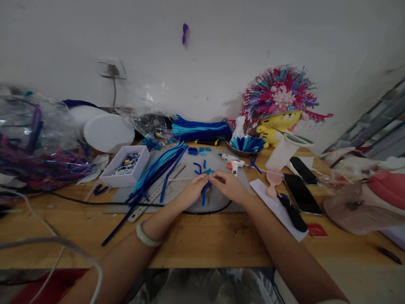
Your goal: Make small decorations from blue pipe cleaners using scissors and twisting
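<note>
My left hand (195, 188) and my right hand (228, 185) meet over the grey mat (190, 197), fingers pinched together. Between their fingertips is a blue chenille stem piece (203, 197), its dark end hanging below and lighter blue parts showing above. Just past the fingers lie short bent blue stems (197, 167). To the left, long light and dark blue chenille stems (155, 169) are spread beside a metal ruler (148, 204). A glue gun (233, 162) rests beyond my right hand. Small blue looped flowers (193, 150) lie at the mat's far side.
A white box of beads (109, 180) stands left, near a bagged heap (31, 143). At the back are bundled blue stems (201, 128) and a bowl of blue pieces (242, 152). Right are a phone (303, 194) and pink hairbrush (274, 179). A black cable (104, 203) crosses the mat.
</note>
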The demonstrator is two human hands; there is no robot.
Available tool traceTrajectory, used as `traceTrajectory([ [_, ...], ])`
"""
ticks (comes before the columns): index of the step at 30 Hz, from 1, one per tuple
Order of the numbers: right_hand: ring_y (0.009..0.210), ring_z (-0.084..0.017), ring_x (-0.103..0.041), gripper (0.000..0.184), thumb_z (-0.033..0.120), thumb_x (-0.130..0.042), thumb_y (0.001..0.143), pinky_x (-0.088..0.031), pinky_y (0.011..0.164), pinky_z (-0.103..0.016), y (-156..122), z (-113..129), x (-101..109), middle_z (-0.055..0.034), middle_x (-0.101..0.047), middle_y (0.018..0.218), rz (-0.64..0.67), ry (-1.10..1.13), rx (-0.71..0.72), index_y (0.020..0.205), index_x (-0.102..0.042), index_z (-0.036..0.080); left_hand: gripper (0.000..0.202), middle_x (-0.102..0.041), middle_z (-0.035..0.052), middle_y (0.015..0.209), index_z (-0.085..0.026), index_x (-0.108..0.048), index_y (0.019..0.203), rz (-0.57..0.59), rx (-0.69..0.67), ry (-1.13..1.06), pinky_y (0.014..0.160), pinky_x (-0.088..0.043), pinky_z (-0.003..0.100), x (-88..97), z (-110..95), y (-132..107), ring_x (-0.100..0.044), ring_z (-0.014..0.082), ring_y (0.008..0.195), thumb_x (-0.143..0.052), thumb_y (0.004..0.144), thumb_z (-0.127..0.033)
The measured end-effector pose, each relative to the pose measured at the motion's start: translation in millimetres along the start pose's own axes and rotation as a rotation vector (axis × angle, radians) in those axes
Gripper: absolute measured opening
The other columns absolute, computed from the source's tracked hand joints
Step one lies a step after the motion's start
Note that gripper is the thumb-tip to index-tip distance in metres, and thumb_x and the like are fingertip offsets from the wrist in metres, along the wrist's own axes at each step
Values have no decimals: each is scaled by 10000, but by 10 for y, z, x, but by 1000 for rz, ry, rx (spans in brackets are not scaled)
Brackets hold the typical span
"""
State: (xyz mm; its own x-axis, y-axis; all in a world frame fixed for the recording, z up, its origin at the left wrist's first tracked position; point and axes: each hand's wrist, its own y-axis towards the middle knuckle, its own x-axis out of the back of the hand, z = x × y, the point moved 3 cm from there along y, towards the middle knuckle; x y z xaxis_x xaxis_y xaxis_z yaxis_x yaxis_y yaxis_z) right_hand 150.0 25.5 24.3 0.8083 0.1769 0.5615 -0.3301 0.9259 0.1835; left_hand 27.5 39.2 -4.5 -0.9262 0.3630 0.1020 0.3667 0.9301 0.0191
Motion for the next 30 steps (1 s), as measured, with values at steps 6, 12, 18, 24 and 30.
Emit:
traceTrajectory([
  [6, 569, -109, -440, 212, 293, -423, 797, -321, 531, -218, -6, 24, 32, 15, -525, 580, -53, -76, 52, 657, -534, 180, 168, -404, -50, 544, -171, -435, 661, 53, -3, -125, 490, -319, 224, -28, -20, -30, -389, 86, 499, -464, 707, -329],
  [12, 519, -100, -389, 225, 281, -436, 774, -280, 496, -220, -7, 45, 42, 29, -459, 516, -91, -102, 63, 585, -503, 180, 163, -379, -60, 514, -168, -424, 663, 65, -56, 5, 481, -285, 215, -36, -115, -79, -349, 79, 489, -453, 737, -309],
  [18, 387, -62, -285, 268, 347, -507, 707, -208, 397, -212, -12, 5, -69, 69, -342, 417, -215, 388, -184, 511, -428, 182, 155, -374, -65, 526, -173, -411, 687, -5, -107, 42, 471, -286, 200, -27, -147, -118, -341, 76, 496, -436, 760, -307],
  [24, 302, -11, -191, 297, 381, -616, 617, -76, 320, -184, -12, -70, -201, 97, -344, 410, -5, 995, -438, 545, -422, 169, 142, -437, -56, 566, -166, -453, 701, -9, -189, 17, 509, -338, 201, -21, -99, -78, -398, 71, 516, -445, 766, -292],
  [30, 379, -46, -405, 298, 439, -590, 656, -273, 371, -177, 32, -105, -113, 52, -492, 468, -193, 888, -333, 617, -495, 160, 118, -535, -32, 634, -146, -491, 777, -13, -137, -135, 558, -387, 214, -29, -106, -18, -484, 73, 545, -493, 732, -255],
])
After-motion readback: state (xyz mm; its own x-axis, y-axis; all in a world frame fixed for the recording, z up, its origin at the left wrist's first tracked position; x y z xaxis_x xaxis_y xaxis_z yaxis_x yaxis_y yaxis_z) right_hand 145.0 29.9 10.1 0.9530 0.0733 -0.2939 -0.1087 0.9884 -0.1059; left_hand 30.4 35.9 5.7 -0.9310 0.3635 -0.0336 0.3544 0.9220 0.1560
